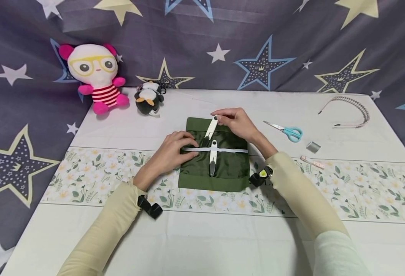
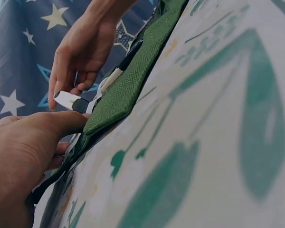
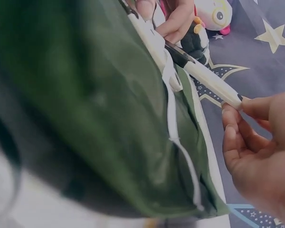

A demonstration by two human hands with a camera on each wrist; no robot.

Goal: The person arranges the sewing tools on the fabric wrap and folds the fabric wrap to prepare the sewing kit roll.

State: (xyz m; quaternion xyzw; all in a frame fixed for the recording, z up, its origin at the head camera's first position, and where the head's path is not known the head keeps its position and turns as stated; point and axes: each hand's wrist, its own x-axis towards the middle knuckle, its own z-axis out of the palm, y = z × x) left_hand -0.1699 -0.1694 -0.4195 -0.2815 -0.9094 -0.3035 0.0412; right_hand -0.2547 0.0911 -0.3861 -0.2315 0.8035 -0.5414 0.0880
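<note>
A green cloth pouch point(image 1: 230, 182) lies flat, with a white elastic band point(image 1: 233, 150) across its middle. My left hand point(image 1: 171, 153) is at its left edge, index finger and thumb curled about the band's left end. My right hand point(image 1: 238, 123) pinches the upper end of a slim white tool with a black tip point(image 3: 213, 83). That tool slants down to the left, its dark end close to the band and my left fingertips. A second white, black-tipped tool point(image 1: 213, 159) lies under the band. What kind of tools these are, I cannot tell.
Right of the pouch lie turquoise-handled scissors point(image 1: 293, 134), a grey thread spool point(image 1: 313, 147), a small pink-and-white stick point(image 1: 312, 162) and a headband point(image 1: 363, 111). At the back left are a pink-and-white plush toy point(image 1: 104, 96) and a penguin plush point(image 1: 148, 99). A star-patterned curtain point(image 1: 188, 42) hangs behind.
</note>
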